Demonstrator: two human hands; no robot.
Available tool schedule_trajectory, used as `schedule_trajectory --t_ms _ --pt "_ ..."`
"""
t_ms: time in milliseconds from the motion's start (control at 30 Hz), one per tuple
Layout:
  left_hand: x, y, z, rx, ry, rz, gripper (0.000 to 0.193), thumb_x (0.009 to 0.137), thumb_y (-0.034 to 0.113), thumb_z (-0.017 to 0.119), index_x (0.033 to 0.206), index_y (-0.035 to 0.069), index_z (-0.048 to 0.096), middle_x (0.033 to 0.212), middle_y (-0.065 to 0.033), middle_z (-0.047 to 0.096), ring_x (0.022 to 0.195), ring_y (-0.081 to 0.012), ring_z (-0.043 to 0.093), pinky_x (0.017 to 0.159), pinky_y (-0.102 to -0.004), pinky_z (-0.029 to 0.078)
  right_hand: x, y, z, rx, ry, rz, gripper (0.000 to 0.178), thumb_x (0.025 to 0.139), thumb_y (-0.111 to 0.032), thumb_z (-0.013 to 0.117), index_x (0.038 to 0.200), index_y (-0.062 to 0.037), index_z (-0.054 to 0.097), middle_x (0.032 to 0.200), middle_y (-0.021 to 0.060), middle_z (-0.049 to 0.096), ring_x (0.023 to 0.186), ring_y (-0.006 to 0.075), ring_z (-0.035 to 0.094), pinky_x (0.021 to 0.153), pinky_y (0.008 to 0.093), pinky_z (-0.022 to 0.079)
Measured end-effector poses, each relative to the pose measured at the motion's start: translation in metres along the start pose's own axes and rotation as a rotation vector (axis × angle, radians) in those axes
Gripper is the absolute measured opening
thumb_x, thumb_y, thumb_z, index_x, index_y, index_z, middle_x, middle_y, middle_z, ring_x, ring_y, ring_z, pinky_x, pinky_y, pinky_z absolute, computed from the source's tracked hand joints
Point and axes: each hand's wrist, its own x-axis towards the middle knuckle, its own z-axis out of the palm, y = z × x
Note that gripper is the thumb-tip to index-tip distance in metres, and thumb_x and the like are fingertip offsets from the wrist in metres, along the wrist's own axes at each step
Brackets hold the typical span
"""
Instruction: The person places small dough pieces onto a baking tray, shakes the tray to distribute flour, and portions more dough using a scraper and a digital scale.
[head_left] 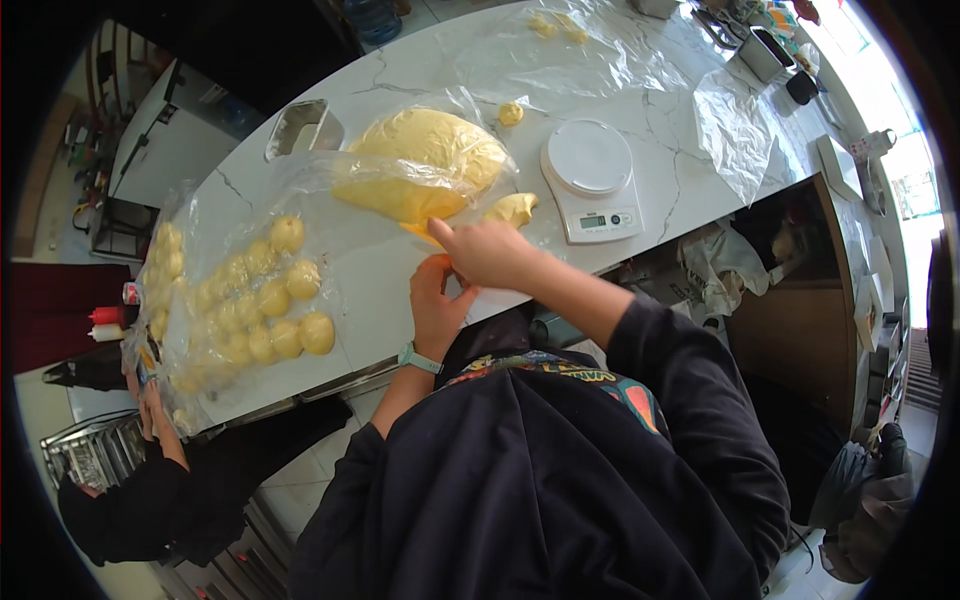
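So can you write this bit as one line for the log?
left hand: pinching small orange piece | right hand: on yellow dough lump | nearby: white round kitchen scale, rolled yellow dough balls

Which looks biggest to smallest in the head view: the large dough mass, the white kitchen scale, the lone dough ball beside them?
1. large dough mass
2. white kitchen scale
3. lone dough ball
All sit at similar distance, so the order holds.
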Motion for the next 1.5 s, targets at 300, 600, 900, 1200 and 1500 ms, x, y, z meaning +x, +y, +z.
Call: schedule_trajectory --t_ms 300,600,900,1200,1500 --pt "0.025 0.028 0.002 0.164 -0.173 -0.052 0.028 0.079 0.008 0.071 0.104 0.002 0.060 0.084 -0.0064 0.058 0.078 -0.0189 0.060 0.071 -0.0293 0.049 -0.113 0.053 0.047 0.436 1.227 0.277 0.029 0.092 -0.012 0.061 0.113 0.0000 0.045 0.094 0.0093 0.061 0.083 0.0165 0.063 0.068 0.0298 0.051" --pt "0.140 0.096 0.096 -1.147 -0.593 -0.364 0.029 0.093 0.011 0.057 0.120 -0.001 0.057 0.109 -0.0086 0.063 0.107 -0.0162 0.058 0.094 -0.0275 0.045 -0.180 0.088 -0.020 0.522 1.604 0.321 0.031 0.092 -0.013 0.062 0.114 -0.0001 0.044 0.103 0.0090 0.057 0.094 0.0143 0.056 0.081 0.0275 0.047" --pt "0.058 0.039 0.058 0.349 0.041 0.297 0.032 0.074 0.027 0.079 0.081 0.006 0.056 0.076 -0.0065 0.055 0.069 -0.0234 0.054 0.068 -0.0366 0.041 -0.230 0.100 -0.013 0.467 1.671 0.543 0.028 0.093 -0.015 0.061 0.113 -0.0017 0.047 0.101 0.0080 0.057 0.092 0.0135 0.058 0.079 0.0276 0.048" --pt "0.014 -0.014 0.034 0.449 0.095 0.366 0.021 0.072 0.018 0.077 0.085 0.007 0.064 0.081 -0.0046 0.062 0.074 -0.0263 0.058 0.070 -0.0372 0.045 -0.115 0.040 -0.012 0.314 0.519 0.169 0.041 0.088 -0.015 0.060 0.124 -0.0109 0.042 0.083 0.0126 0.067 0.065 0.0312 0.066 0.056 0.0398 0.053" --pt "0.011 -0.010 0.031 0.242 -0.011 0.275 0.019 0.070 0.007 0.073 0.086 0.003 0.064 0.089 -0.0096 0.064 0.085 -0.0291 0.059 0.076 -0.0401 0.048 -0.034 0.034 0.002 -0.130 0.184 -0.128 0.039 0.083 -0.020 0.060 0.119 -0.0102 0.047 0.077 0.0094 0.064 0.063 0.0290 0.065 0.051 0.0398 0.050"
